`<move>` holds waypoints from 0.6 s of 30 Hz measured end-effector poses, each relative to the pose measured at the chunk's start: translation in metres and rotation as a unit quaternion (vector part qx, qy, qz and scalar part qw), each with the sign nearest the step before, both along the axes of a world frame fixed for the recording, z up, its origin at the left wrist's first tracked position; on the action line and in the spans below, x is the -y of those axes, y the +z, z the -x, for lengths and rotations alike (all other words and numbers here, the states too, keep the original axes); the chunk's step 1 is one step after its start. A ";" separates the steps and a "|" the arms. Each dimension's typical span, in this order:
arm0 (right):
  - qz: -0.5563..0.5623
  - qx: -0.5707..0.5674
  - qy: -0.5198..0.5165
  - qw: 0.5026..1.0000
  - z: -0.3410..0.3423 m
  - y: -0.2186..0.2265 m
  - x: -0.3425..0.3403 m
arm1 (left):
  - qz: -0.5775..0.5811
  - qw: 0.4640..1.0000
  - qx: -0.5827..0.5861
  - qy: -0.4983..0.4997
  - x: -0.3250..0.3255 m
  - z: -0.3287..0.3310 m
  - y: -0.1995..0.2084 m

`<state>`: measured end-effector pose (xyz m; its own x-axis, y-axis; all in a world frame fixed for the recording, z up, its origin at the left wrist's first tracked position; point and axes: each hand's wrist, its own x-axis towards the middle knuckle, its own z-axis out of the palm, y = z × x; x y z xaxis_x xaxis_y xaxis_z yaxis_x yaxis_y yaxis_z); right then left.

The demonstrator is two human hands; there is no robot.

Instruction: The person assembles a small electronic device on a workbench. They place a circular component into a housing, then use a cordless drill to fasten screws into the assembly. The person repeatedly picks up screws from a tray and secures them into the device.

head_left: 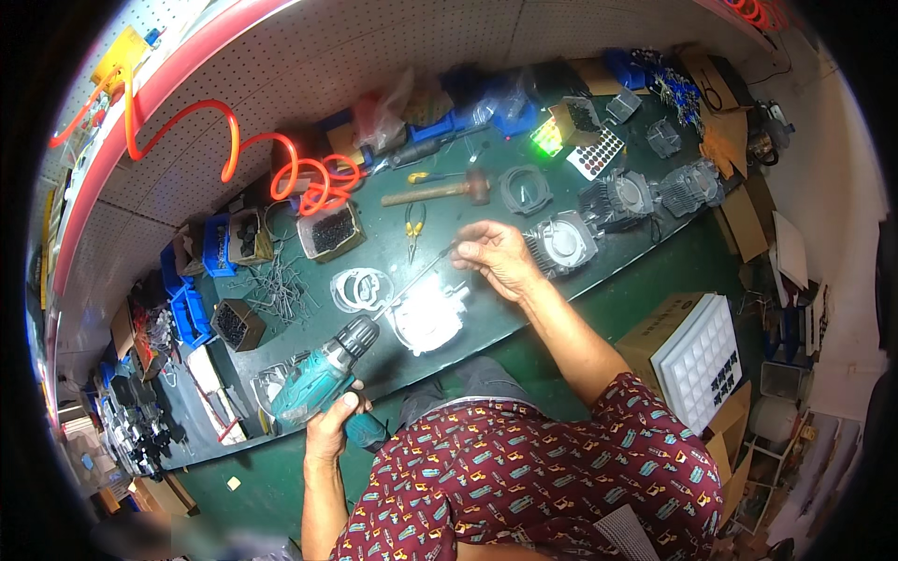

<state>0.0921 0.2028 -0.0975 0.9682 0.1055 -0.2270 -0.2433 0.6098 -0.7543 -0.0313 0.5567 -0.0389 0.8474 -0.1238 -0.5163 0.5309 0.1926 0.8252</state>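
My left hand (334,423) is wrapped round the handle of a teal cordless drill (316,381), whose chuck points up and to the right. A long thin bit (418,277) reaches from the chuck toward my right hand (494,258). The fingers of that hand are pinched together at the bit's far end; whatever small thing they hold is too small to make out. Below the bit lies a brightly lit metal housing (428,318) on the green bench (488,327). Pale ring gaskets (362,290) lie left of it. Right of my right hand stands a finned metal housing (564,241).
Farther back lie pliers (412,230), a mallet (435,192) and a coiled wire ring (526,190). A box of dark screws (330,231) stands below an orange coiled air hose (295,168). More finned housings (617,198) line the right. A carton (659,329) stands beyond the bench's front edge.
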 end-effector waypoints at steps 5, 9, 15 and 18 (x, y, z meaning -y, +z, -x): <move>0.016 0.001 0.005 1.000 0.001 0.001 0.002 | -0.008 1.000 -0.010 0.008 0.003 0.002 0.005; 0.011 -0.003 0.013 1.000 0.001 0.002 0.005 | -0.012 1.000 -0.002 0.000 0.003 0.002 0.006; 0.018 0.012 0.052 0.998 0.004 0.010 0.015 | -0.028 1.000 0.004 -0.009 0.000 0.001 0.007; 0.050 0.021 0.064 0.997 0.005 0.010 0.021 | 0.004 1.000 0.012 -0.021 -0.009 -0.001 0.005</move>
<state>0.0871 0.1823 -0.0872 0.9573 0.2069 -0.2020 -0.2807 0.4974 -0.8208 -0.0298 0.5658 -0.0335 0.8532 -0.1636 -0.4953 0.5194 0.1771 0.8360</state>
